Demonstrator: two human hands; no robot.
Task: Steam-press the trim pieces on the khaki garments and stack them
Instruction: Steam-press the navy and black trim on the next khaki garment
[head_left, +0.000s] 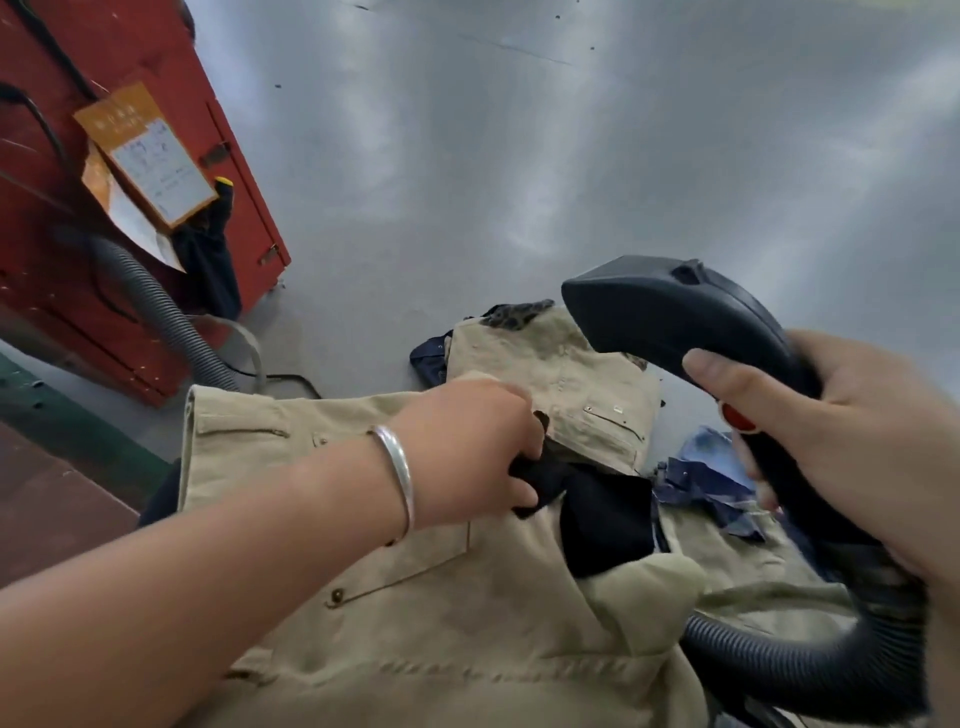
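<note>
1. Head view: the left hand (467, 447) pinches the dark trim piece (597, 514) at its upper end, fingers curled round the fabric, on the near khaki garment (441, 623).
2. The right hand (852, 441) is wrapped round the handle of the steam iron (670, 312), which is lifted clear, up and to the right of the pinch.
3. The trim looks soft and light and likely to wrinkle; holding its edge taut seems wise.
4. Beyond the pinch lies a second khaki garment (550, 374); the iron's hose (810, 660) loops below the right hand and could drag on cloth.
5. Blue denim pieces (711, 478) lie under the iron hand.
</note>
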